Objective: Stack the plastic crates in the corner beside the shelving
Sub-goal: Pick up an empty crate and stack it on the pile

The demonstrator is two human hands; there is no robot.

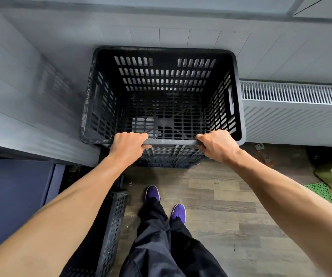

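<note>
Head view: placing step, with left hand (129,144) and right hand (215,145) each in a closed grip curled over the near rim of the top crate (165,76), which stands on a lower crate (171,156) against the wall (181,35) beside the radiator (295,92); next, likely square it and release.

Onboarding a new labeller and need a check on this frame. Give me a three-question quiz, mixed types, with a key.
1. True or false: the left hand and right hand both grip the near rim of the black crate.
2. What stands beside the black crate, on its right? A) white radiator B) bucket C) chair
3. Fill in: a second dark crate sits low on the person's ___ side.
Key: 1 true; 2 A; 3 left.
</note>
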